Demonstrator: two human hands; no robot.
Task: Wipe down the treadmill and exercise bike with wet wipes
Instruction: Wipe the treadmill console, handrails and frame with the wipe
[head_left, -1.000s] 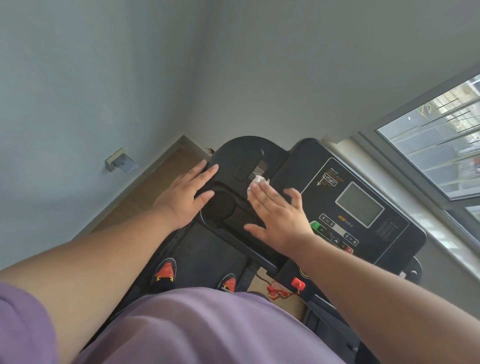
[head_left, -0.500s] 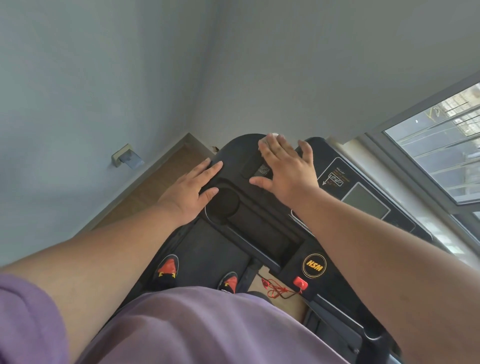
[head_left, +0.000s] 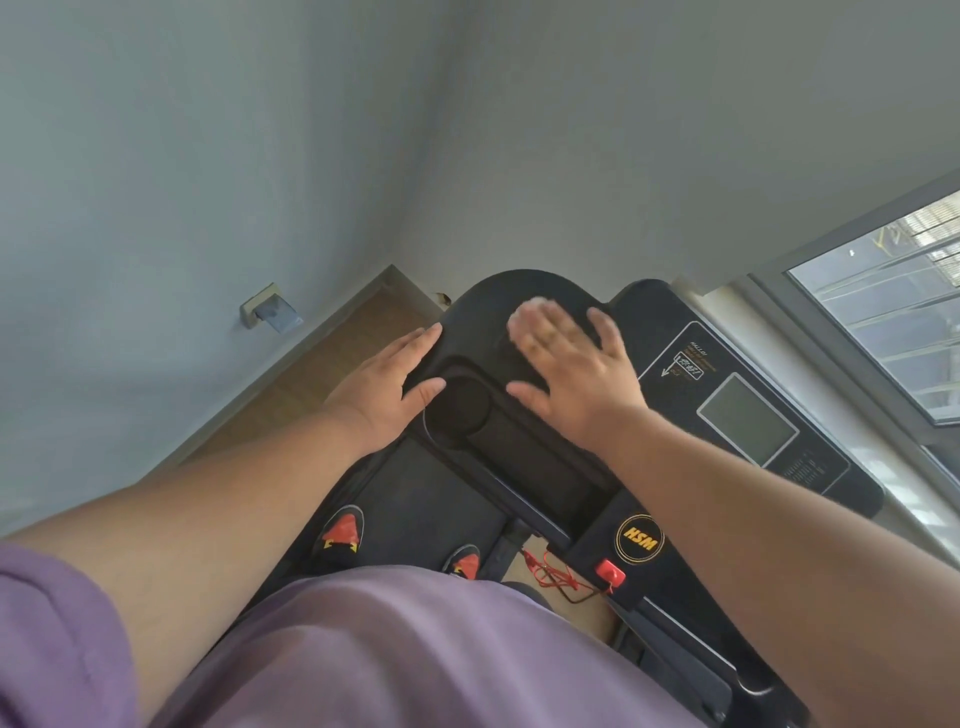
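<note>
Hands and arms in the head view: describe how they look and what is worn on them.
Both forearms are bare. A loose purple short sleeve covers the left upper arm; no sleeve shows on the right arm. The left hand wears no glove and no visible ring or watch. The right hand is motion-blurred, also ungloved.

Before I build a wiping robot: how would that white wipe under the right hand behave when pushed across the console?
The wet wipe is probably limp: it shows bunched beyond the right hand's fingertips. It likely drags and crumples rather than sliding flat. The glossy treadmill console suggests little snagging, so flat fingers may suffice.
</note>
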